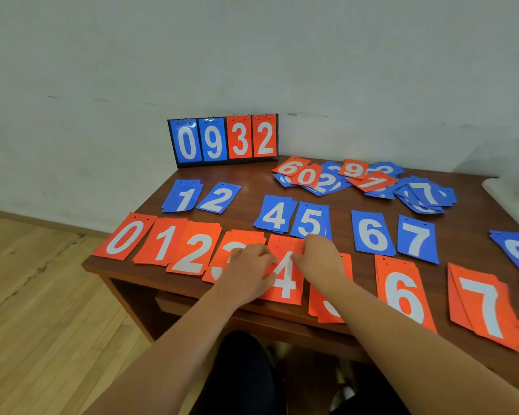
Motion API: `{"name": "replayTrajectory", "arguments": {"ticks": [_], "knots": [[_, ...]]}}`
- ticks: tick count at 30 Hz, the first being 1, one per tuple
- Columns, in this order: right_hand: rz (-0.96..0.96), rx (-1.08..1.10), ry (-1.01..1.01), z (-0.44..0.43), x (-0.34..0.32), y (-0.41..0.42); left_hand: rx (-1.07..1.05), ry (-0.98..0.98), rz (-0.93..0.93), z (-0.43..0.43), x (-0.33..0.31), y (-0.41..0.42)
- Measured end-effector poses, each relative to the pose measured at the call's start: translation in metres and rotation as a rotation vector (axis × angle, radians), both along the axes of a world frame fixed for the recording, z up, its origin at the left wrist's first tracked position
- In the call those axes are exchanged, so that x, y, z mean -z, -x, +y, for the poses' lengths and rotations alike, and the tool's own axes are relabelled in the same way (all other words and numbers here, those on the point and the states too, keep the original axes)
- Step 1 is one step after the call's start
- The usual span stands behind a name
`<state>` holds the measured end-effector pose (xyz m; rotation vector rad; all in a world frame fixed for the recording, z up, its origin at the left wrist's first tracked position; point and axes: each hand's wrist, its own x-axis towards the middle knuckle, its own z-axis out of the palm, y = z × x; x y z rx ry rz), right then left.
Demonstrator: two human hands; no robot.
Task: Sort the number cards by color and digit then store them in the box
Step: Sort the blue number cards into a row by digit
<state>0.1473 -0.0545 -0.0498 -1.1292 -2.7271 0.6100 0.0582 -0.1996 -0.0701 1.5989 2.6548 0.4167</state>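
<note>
Left grip (246, 274) and right grip (319, 260) both pinch the red 4 card (285, 284); it lies on the table (252, 181).

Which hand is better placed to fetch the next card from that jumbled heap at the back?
Probably the right hand: the mixed heap lies far right, on its side. The left hand, at the left edge of the red 4 pile, would have to cross over the right arm.

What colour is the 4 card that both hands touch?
The 4 card is orange-red with a white digit; the head view shows it.
</note>
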Motion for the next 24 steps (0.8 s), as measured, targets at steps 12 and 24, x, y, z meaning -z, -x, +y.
{"name": "replayTrajectory", "arguments": {"ticks": [12, 24], "knots": [[0.175, -0.041, -0.086, 0.091, -0.022, -0.004, -0.079, -0.191, -0.129, 0.093, -0.044, 0.038], [0.11, 0.003, -0.137, 0.227, -0.009, 0.02, -0.131, -0.013, -0.072, 0.282, -0.024, 0.115]]}}
